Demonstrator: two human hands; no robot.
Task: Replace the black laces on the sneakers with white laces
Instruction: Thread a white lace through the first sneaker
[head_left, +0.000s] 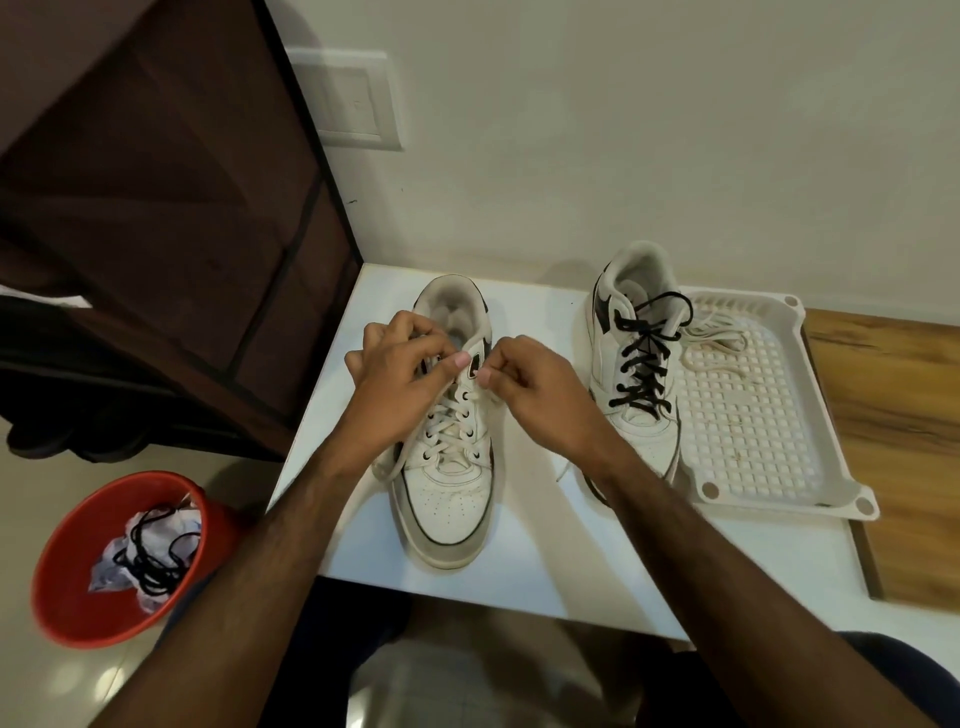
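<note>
Pinching white lace (451, 422) | left hand (397, 371), right hand (537, 387) | fingers curled, above left sneaker (451, 499) tongue

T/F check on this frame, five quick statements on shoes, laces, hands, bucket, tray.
1. The sneaker under the hands carries white laces. True.
2. The sneaker beside the tray has already been relaced in white. False: it is laced in black.
3. A black lace lies in the red bucket on the floor. True.
4. The left hand rests flat on the table while the right hand works alone. False: both hands pinch lace at the top eyelets of the sneaker.
5. The perforated tray holds a black lace. False: a white lace lies in it.
</note>
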